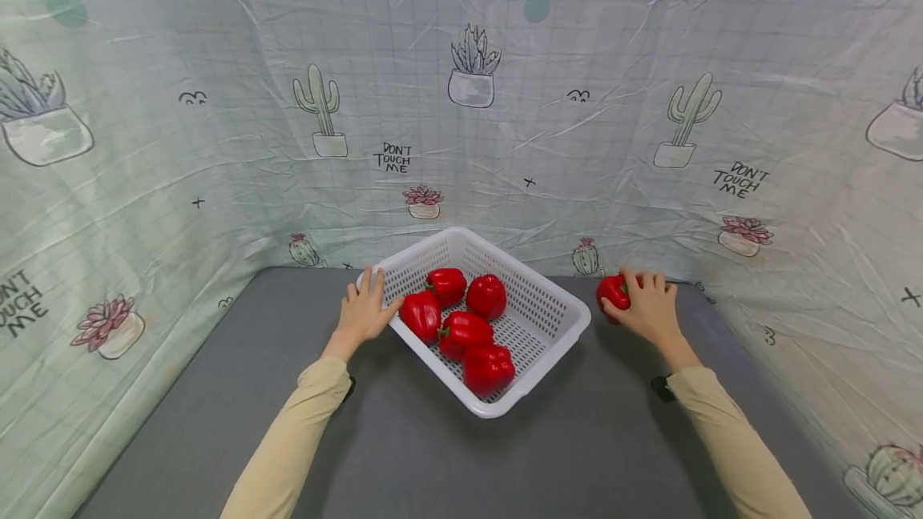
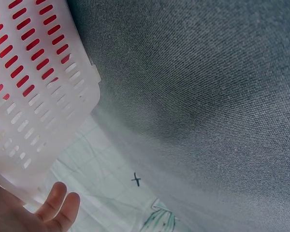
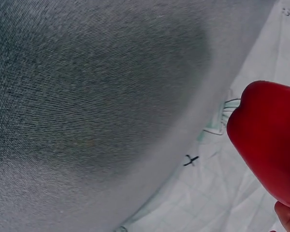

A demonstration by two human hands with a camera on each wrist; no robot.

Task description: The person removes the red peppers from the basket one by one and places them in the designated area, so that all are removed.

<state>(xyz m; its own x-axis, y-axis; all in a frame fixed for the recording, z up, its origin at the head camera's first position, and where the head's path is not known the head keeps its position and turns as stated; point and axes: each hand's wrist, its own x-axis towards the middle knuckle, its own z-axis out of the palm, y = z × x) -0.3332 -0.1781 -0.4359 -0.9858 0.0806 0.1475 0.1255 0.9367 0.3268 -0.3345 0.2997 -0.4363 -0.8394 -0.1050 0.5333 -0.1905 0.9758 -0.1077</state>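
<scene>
A white slotted plastic basket sits at an angle on the table, holding several glossy red bell peppers. At its left corner my left hand rests against the rim, fingers spread and fairly straight. The left wrist view catches two of those fingertips beside the slotted wall, with red showing through the slots. Right of the basket, my right hand grips one red bell pepper from above. That pepper partly fills the right wrist view; most of the hand is out of frame there.
The dark grey tabletop extends around the basket. A pale curtain printed with cacti stands behind the table and along both sides, close to the basket's far corner and the right hand.
</scene>
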